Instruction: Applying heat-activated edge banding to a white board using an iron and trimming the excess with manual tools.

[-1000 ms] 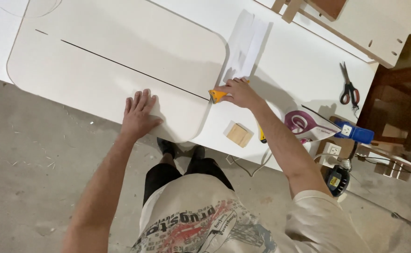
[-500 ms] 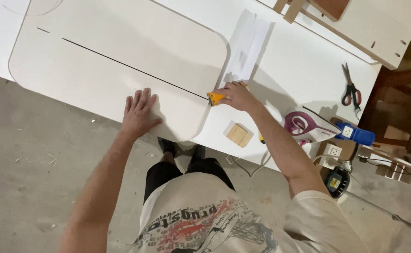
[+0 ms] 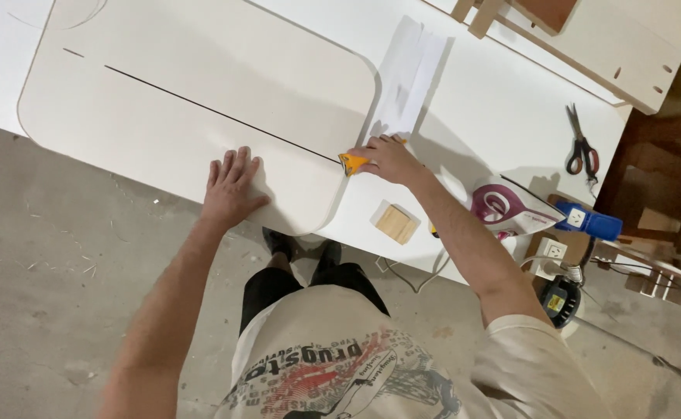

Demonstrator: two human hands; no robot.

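A large white board (image 3: 201,85) with rounded corners lies on a white table (image 3: 496,109), a thin dark slot line running across it. My left hand (image 3: 232,186) presses flat on the board's near edge, fingers spread. My right hand (image 3: 387,159) grips a small yellow tool (image 3: 351,163) at the board's right edge, right where the dark line ends.
A strip of white paper (image 3: 410,77) lies just beyond my right hand. A small wooden block (image 3: 396,223) sits near the table's front edge. A pink and white clothes iron (image 3: 507,208), scissors (image 3: 581,147), a blue plug and power strip are at the right. Wooden panels lie at the back right.
My right hand has slid the yellow tool slightly along the board's edge; the view has shifted a little. My left hand stays flat on the board.
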